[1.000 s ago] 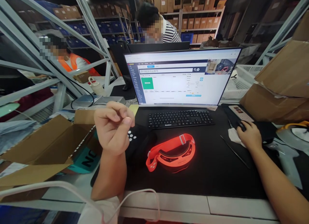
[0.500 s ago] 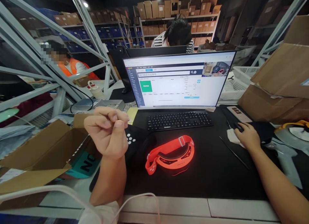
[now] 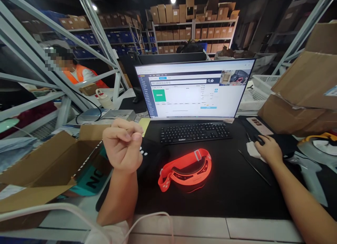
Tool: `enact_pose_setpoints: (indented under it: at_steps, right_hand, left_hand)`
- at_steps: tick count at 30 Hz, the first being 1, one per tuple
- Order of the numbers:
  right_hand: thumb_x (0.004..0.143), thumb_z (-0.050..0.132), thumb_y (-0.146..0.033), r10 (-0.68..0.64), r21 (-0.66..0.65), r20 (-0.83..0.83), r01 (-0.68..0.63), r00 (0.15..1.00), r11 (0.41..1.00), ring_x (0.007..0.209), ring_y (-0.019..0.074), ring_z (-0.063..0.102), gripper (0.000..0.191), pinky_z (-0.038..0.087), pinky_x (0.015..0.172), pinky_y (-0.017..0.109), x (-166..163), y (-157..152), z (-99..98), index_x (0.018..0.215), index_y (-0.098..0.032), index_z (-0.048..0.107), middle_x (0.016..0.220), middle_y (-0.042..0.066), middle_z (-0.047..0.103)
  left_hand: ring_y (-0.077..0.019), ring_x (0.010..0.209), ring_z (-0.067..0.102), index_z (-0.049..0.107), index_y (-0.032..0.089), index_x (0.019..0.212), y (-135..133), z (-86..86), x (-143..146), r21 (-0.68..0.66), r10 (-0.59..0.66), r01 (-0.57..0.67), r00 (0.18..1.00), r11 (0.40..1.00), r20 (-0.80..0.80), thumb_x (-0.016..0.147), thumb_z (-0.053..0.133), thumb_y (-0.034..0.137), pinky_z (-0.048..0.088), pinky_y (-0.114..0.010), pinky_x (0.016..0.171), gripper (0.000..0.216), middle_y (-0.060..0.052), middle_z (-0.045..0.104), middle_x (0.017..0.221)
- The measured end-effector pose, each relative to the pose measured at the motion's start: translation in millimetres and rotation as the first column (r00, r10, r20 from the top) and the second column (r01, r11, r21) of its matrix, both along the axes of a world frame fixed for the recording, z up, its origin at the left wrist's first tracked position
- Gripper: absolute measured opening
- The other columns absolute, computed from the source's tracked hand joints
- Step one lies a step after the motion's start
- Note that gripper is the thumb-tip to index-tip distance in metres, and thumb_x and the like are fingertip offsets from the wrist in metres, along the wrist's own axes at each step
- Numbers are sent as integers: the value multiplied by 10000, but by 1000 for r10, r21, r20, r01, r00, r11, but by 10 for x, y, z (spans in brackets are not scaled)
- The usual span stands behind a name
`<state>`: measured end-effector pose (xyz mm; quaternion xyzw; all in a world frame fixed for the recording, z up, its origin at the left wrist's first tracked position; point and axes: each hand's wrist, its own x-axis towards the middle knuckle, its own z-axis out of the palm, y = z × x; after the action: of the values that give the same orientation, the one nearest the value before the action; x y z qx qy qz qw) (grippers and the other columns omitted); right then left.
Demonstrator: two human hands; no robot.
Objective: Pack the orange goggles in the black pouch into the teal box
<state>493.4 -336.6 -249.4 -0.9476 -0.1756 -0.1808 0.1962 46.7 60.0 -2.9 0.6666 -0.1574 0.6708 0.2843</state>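
My left hand (image 3: pixel 123 145) is raised over the left side of the desk mat, its fingers curled and the thumb pressed to them, with nothing visible inside. Behind it lies a black pouch with white dots (image 3: pixel 151 154), partly hidden. My right hand (image 3: pixel 269 151) rests over a black computer mouse (image 3: pixel 259 140) at the right of the mat. Orange-red ski goggles (image 3: pixel 192 177) with a strap lie mid-mat, apart from both hands. Beyond them are a black keyboard (image 3: pixel 195 132) and a lit monitor (image 3: pixel 184 93) showing a software page.
An open cardboard box (image 3: pixel 50 163) and a teal box (image 3: pixel 92 177) stand at left. To the right are a thin dark rod (image 3: pixel 254 167), a handheld scanner (image 3: pixel 310 173), a tape dispenser (image 3: pixel 319 145) and stacked cartons (image 3: pixel 305 82). A person in an orange vest (image 3: pixel 81 73) sits at far left.
My left hand has shifted slightly right, still closed. The person behind the monitor has bent lower, leaving mostly dark hair visible. My right hand stays on the mouse.
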Motion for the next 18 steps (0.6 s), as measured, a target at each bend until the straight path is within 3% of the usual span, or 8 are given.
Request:
enact_pose_setpoints:
  at_steps: [6,18]
  right_hand:
    - [922,536,-467,-14,0,-1,14,1000,1000,1286,350,640,559,499,1134,482,17,-1,-21,1352,-176,742,1482,170,637]
    - [916,536,-464,-31,3,-25,32,999,999,1306,367,639,562,503,1141,505,-34,28,36,1357,-186,745,1505,163,630]
  left_hand:
    - [-114,531,460,516,242,902,-28,10,32,-40,-37,37,999,999,-9,948,752,319,457,-287,563,252,41,436,695]
    - [-102,525,472,473,239,906,-12,-22,52,-32,-109,107,991,994,-74,975,719,333,418,-268,519,273,46,418,705]
